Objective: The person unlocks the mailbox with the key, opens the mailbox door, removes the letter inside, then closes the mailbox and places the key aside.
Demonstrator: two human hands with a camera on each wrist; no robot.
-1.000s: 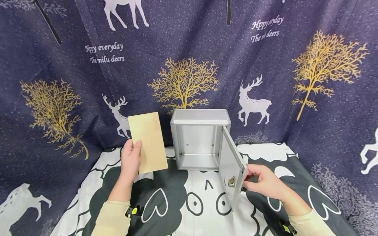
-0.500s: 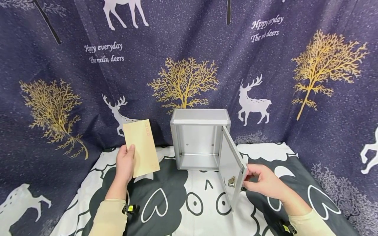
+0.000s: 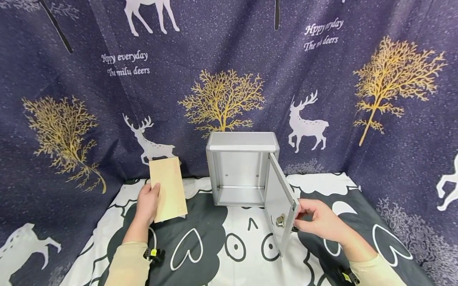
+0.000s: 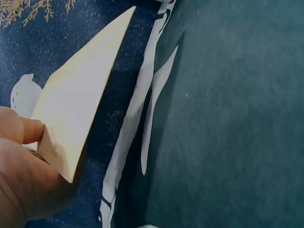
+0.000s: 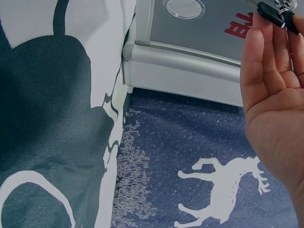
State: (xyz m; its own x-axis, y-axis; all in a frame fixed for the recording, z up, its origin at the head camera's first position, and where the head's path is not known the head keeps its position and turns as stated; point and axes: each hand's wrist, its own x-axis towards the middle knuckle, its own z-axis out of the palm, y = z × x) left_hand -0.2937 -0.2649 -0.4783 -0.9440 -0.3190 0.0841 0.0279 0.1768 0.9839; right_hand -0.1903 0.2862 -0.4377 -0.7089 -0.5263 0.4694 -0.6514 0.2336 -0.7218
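Observation:
My left hand (image 3: 147, 204) pinches a tan paper envelope (image 3: 168, 190) by its left edge, thumb on the near face. In the left wrist view the envelope (image 4: 78, 90) is tilted above the cloth. A small grey metal box (image 3: 243, 141) stands in the middle, its door (image 3: 280, 202) swung out to the right. A lock (image 3: 280, 220) shows on the door's inner side. My right hand (image 3: 319, 220) is at the door's outer face. In the right wrist view its fingers hold a black-headed key (image 5: 270, 14) at the lock, with another key hanging beside it.
A black and white patterned cloth (image 3: 247, 274) covers the table. Behind it hangs a dark blue curtain (image 3: 229, 47) printed with deer and trees. The open door juts forward between the box and my right hand.
My left hand has moved left, down and toward me with the envelope, away from the box. The right hand, the door and the box have stayed in place.

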